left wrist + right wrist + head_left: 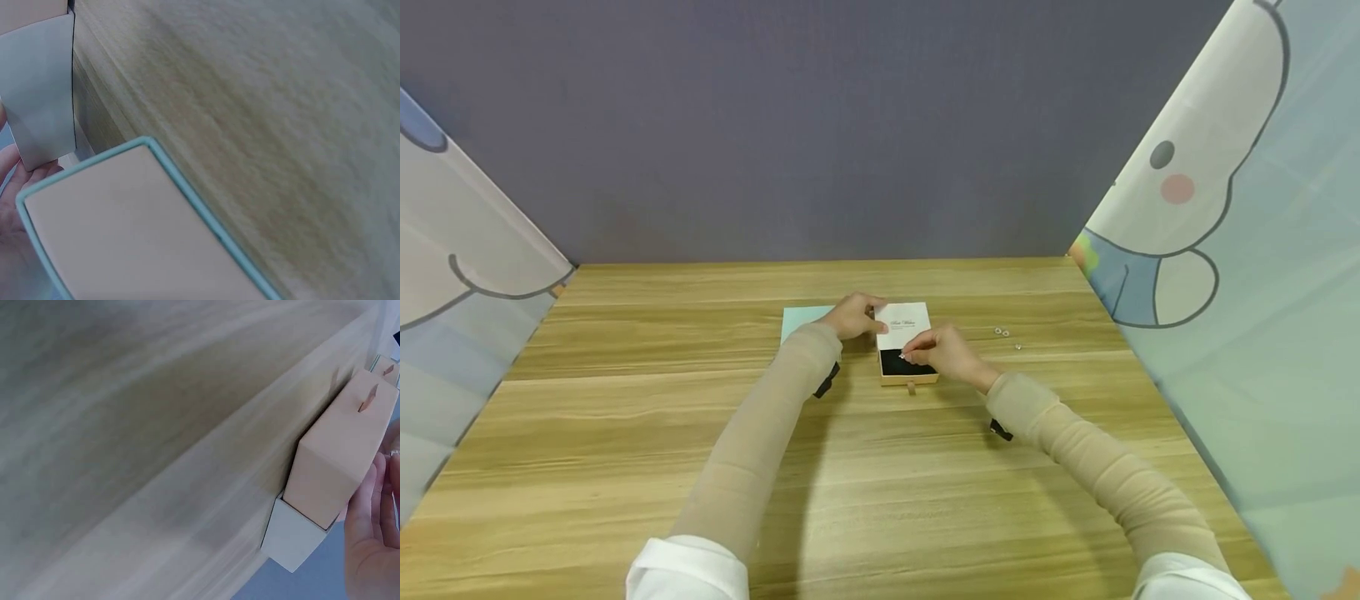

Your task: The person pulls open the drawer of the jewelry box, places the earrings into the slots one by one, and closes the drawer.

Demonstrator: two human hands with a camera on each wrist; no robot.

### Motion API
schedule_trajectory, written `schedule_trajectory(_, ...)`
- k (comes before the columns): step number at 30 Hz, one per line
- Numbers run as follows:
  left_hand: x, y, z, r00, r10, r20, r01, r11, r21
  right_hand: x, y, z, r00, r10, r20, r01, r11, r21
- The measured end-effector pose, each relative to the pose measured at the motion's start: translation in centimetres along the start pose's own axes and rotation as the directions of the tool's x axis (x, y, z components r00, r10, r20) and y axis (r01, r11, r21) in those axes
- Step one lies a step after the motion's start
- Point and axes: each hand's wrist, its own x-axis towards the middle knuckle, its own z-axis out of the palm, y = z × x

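A white slide-out box [904, 315] with dark printed script lies on the table. Its drawer [337, 456] is pulled partly out toward the person, showing a black lining [891, 365] and a small ribbon tab. My left hand [852, 317] grips the white sleeve by its left side, thumb and fingers spread along it. Over the black lining, my right hand [951, 354] pinches a tiny silvery piece of jewellery [902, 357] between thumb and fingertips. Its exact kind is too small to make out.
Several small shiny jewellery pieces [1002, 332] lie on the wooden table [880, 483] to the right of the box. A light teal box [801, 317] sits to the left, partly behind the left forearm. A grey panel [827, 133] stands along the far edge.
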Motion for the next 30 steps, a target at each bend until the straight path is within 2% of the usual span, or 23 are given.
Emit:
schedule_trajectory(6, 0.1, -0.2, 0.1, 1.000, -0.001, 0.012, 0.001, 1.000, -0.015, 0.0, 0.0, 0.5, 0.998, -0.050, 0.030, 0.051, 0.998, -0.048)
schedule_trajectory(14, 0.2, -0.2, 0.0, 1.000, 0.002, 0.009, -0.001, 1.000, -0.013, 0.1, -0.5, 0.9, 0.993, -0.111, 0.028, 0.115, 0.974, -0.196)
schedule_trajectory(30, -0.1, 0.0, -0.2, 1.000, -0.006, 0.015, 0.007, 0.999, -0.031, 0.7, -0.4, 1.8, 0.995, -0.099, 0.019, 0.101, 0.966, -0.236)
